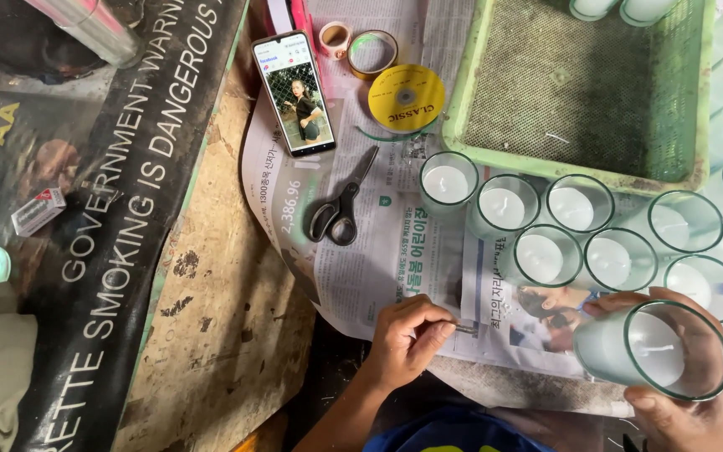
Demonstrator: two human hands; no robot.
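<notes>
Nearest the lens, a wax-filled glass candle holder point(653, 348) is gripped on its side by the right hand point(679, 410), fingers curled closed around its wall and its open mouth turned toward the viewer. A thin metal pin-like tool point(464, 328) is pinched between thumb and fingertips of the left hand point(407, 339), whose fingers are closed upon it; its tip is laid on the newspaper point(395, 251), apart from the held glass. Whether a wick is seated in that glass cannot be told.

Beyond the hands, a cluster of filled glasses point(572, 233) is seen standing upright on the newspaper, with more ranged along the right edge. A green mesh tray point(462, 109) is set behind them, nearly bare, with two glasses at its far rim. Further left, black-handled scissors point(340, 209), a smartphone point(294, 94), a yellow ribbon spool point(406, 99) and two tape rolls point(360, 46) are laid out.

Progress is judged as middling: wax is already poured in every visible glass, one is being handled, and the standing ones appear not yet treated.
</notes>
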